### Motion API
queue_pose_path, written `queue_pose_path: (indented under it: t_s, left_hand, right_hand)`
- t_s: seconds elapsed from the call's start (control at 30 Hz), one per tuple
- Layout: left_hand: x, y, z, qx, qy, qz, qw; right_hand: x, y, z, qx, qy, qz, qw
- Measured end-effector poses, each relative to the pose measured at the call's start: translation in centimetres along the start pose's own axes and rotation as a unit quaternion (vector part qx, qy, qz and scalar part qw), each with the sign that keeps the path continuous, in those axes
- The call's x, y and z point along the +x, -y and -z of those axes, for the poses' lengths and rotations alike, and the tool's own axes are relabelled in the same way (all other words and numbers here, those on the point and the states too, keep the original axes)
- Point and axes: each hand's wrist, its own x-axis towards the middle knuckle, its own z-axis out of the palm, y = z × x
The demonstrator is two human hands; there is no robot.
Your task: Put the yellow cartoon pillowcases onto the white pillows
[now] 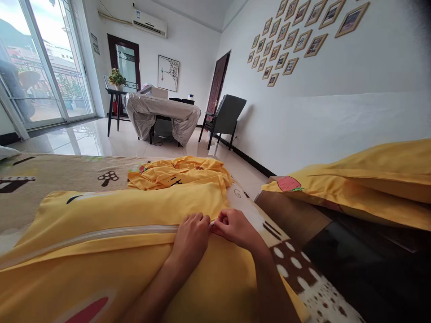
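A yellow pillowcase (134, 278), filled out like a pillow, lies in front of me with a white zipper (128, 231) running across it. My left hand (193, 235) is closed on the fabric along the zipper line, knuckles up. Just right of it, my right hand (234, 226) pinches at the zipper's right end, thumb against curled fingers. The zipper pull itself is hidden by the fingers. Behind the pillowcase, a crumpled yellow cloth (182, 172) with a printed pattern rests on the patterned blanket (84, 172).
Another yellow pillow (363, 179) with a strawberry print lies on a brown surface (292, 213) at the right. Farther off stand a plastic-covered table (164, 105), a grey chair (229, 114) and a stool (114, 103) with a potted plant (116, 78). Sliding glass doors (50, 67) are at left.
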Motion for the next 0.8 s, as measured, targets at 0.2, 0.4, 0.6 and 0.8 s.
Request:
queue_pose_path:
  t_s: [0.2,0.4,0.6,0.8]
  left_hand:
    - [-0.3,-0.2,0.5,-0.045,0.005,-0.045,0.998]
    - [-0.4,0.0,0.3,-0.027,0.033,-0.101,0.994]
    - [-0.7,0.1,0.2,0.01,0.056,-0.121,0.991]
    - [-1.1,-0.1,0.8,0.027,0.098,-0.115,0.988]
  right_hand:
    - [0.1,-0.4,0.3,0.044,0.001,0.019,0.999]
    - [0.2,-0.8,0.1,0.05,0.005,0.029,0.998]
    - [0.4,-0.8,0.0,0.04,0.014,0.032,0.999]
    - [0.7,-1.2,-0.6,0.015,0.033,0.035,0.999]
